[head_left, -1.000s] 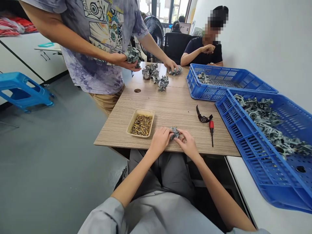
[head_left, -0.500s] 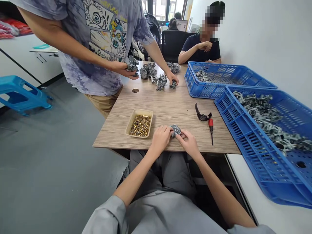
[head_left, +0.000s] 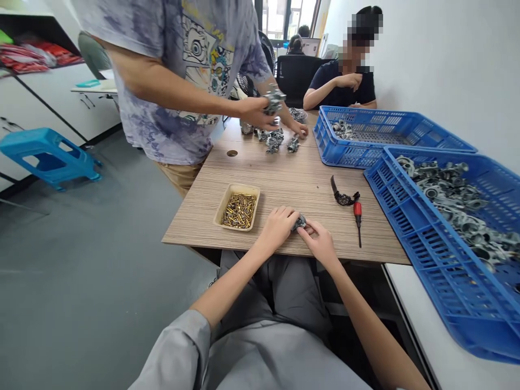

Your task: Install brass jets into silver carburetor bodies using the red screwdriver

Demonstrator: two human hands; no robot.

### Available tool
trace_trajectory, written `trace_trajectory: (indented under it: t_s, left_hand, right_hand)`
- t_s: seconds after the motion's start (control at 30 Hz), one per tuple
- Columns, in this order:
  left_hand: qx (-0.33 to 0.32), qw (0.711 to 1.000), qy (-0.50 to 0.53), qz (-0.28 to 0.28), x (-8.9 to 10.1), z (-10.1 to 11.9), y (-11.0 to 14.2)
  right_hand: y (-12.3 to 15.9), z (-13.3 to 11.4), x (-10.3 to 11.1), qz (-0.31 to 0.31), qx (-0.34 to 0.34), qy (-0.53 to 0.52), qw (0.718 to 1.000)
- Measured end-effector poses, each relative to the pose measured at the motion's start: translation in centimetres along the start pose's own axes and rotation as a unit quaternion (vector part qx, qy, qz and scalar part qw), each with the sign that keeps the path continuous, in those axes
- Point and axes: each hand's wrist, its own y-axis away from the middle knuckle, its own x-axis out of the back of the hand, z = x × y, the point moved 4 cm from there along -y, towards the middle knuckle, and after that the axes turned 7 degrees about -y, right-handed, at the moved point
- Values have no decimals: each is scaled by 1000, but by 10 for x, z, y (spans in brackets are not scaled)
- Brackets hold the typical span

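Cast-metal housing (head_left: 299,221), small and grey, is at the near side of the wooden tabletop (head_left: 284,179), between the two hands of the seated person. The left hand (head_left: 277,227) and the right hand (head_left: 319,242) come to it from both sides, and their grip is closed: the fingers (head_left: 307,229) press together and pinch the housing, so only a small part of it shows. I cannot tell if it also touches the tabletop. To me it seems a stiff piece, rather heavy for its size and not fragile, but with many ribs and corners, so the firmest hold is probably on the main body, not on thin edges. Just left of the hands is a shallow tray of brass screws (head_left: 239,212). To the right lie a black wristwatch (head_left: 344,198) and a red-handled screwdriver (head_left: 357,209), and further right is a blue plastic crate (head_left: 422,254) full of similar castings. Across the tabletop, a standing co-worker's hand (head_left: 254,112) holds another housing (head_left: 274,100).
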Motion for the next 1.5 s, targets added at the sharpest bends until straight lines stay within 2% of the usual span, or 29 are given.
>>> trace_trajectory:
  t_s: [0.23,0.53,0.7,0.83,0.93,1.27,1.5]
  left_hand:
    - [4,1000,22,10,2,1,-2]
    - [-4,999,34,-4,-2,3,2]
    - [20,992,125,17,1,0,3]
    - [55,971,228,55,0,-3,3]
    - [71,958,267,74,-1,-5,3]
    - [90,962,251,52,5,-1,2]
    - [76,965,246,50,1,-2,2]
  right_hand:
    - [1,0,1,-1,-2,14,1000]
    - [1,2,0,6,-8,18,1000]
    - [2,4,0,7,-8,12,1000]
    - [3,2,0,8,-6,10,1000]
    - [3,2,0,7,-6,9,1000]
    - [3,2,0,4,-11,3,1000]
    - [4,2,0,3,-8,9,1000]
